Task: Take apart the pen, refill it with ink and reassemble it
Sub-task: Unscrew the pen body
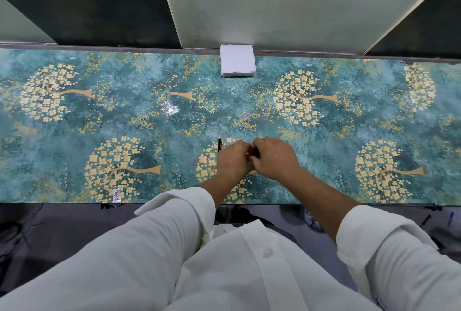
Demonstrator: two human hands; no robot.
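Observation:
My left hand [233, 159] and my right hand [273, 158] meet over the near middle of the table, fingers closed together around a small dark reddish object [252, 153], mostly hidden between them. I cannot tell whether it is an ink bottle or a pen part. A thin black pen piece with a gold tip [220, 144] sticks up just beyond my left hand, seemingly held in it.
A stack of white paper napkins [237, 64] lies at the table's far edge. The table [99, 116] has a glossy teal cover with golden trees. A pale glass panel [287, 3] rises behind it. The table's near edge is by my forearms.

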